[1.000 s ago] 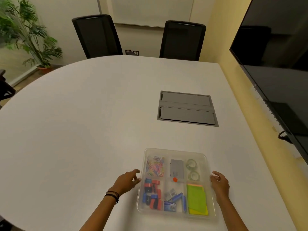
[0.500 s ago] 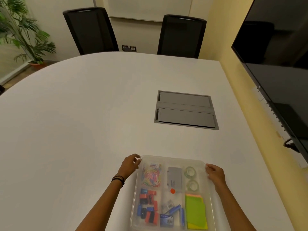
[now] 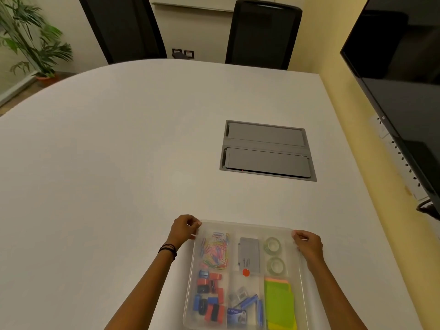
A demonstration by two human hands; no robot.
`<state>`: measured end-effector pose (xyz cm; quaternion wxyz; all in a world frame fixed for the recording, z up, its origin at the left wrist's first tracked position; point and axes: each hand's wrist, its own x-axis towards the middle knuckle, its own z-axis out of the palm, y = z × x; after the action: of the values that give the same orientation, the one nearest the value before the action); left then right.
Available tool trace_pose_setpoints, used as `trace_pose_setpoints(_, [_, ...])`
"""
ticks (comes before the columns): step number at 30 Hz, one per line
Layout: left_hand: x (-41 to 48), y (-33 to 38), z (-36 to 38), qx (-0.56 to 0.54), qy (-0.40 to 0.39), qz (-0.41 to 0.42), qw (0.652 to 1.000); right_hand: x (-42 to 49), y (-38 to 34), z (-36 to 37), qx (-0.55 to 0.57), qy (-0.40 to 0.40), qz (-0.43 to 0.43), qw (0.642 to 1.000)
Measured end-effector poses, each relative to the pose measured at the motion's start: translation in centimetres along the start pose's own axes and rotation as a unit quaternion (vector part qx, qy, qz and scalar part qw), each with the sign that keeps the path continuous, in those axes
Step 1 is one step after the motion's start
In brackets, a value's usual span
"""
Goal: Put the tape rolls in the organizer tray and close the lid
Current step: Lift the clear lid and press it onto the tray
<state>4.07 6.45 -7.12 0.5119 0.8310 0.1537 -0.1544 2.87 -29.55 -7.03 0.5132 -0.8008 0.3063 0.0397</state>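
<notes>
A clear plastic organizer tray [image 3: 245, 223] lies at the table's near edge with a see-through lid over it. Two clear tape rolls [image 3: 272, 245] [image 3: 276, 265] lie in its far right compartment. Other compartments hold coloured paper clips [image 3: 215, 252], a grey stapler box [image 3: 248, 254], red and blue sharpeners [image 3: 209, 298] and green sticky notes [image 3: 279, 306]. My left hand [image 3: 184, 227] pinches the far left corner of the lid. At the far right corner my right hand [image 3: 307, 244] grips the lid too.
A white oval table [image 3: 119, 151] carries a grey cable hatch [image 3: 266, 150] beyond the tray. Two black chairs [image 3: 263, 32] stand at the far side. A dark screen [image 3: 404, 79] hangs on the right wall, a potted plant [image 3: 28, 36] at the far left.
Both hands have slid from the tray's sides up to its far corners and closed on the lid. The camera has tilted down slightly.
</notes>
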Motion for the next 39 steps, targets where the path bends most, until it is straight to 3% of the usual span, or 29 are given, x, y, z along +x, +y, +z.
trace_pose_setpoints(17, [0.7, 0.7, -0.2, -0.052, -0.116, -0.063, 0.99, 1.0, -0.6, -1.0, 0.089, -0.111, 0.122, 0.982])
trace_pose_setpoints(29, [1.3, 0.8, 1.6, -0.134, -0.078, -0.085, 0.984, 2.1, -1.0, 0.7, 0.168, -0.13, 0.2, 0.957])
trace_pose_setpoints(35, [1.4, 1.0, 1.6, -0.124, -0.073, -0.076, 0.987, 1.2, -2.0, 0.8, 0.106, -0.115, 0.164, 0.974])
trace_pose_setpoints(37, [1.6, 1.2, 1.6, -0.078, -0.051, -0.038, 0.995, 0.5, -2.4, 1.4, -0.043, -0.046, 0.064, 0.996])
trace_pose_setpoints(39, [1.6, 1.6, 1.9, 0.055, 0.014, 0.053, 0.997, -0.6, -2.7, 2.5, -0.219, 0.03, -0.116, 0.968])
